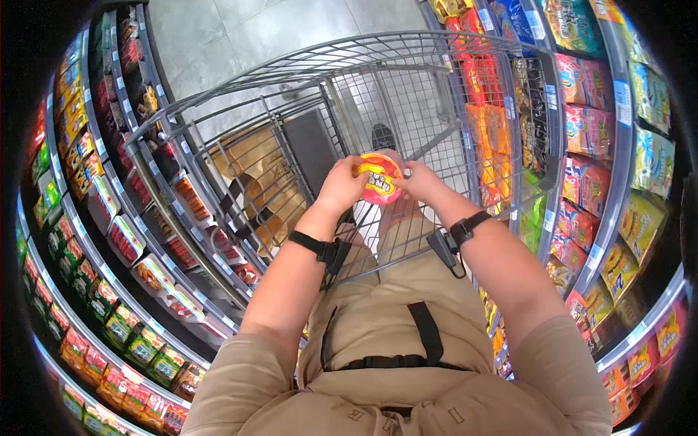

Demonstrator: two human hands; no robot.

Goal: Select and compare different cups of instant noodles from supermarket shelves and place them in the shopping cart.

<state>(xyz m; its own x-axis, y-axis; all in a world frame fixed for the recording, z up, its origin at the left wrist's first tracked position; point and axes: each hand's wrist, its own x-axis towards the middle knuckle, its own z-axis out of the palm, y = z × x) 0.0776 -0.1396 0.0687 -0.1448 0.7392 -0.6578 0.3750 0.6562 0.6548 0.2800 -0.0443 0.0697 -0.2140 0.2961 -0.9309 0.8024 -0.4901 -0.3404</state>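
Observation:
A round, lidded tub (pixel 379 179) in red and yellow is held up over the wire shopping cart (pixel 555 123), with its printed lid facing me. My left hand (pixel 342 184) grips the tub's left side, thumb resting on the lid's edge. On the opposite side my right hand (pixel 423 183) closes its fingers on the tub's rim; some fingertips are hidden behind it. Both forearms reach forward over the near wires of the cart, each with a black strap around the wrist.
Brown cardboard (pixel 251 174) shows through the cart's wires on the left, beside a dark grey panel (pixel 313 144). Shelves of colourful packets (pixel 585 134) line the right side, and more packaged goods (pixel 120 323) line the left. Grey floor tiles (pixel 196 43) lie ahead.

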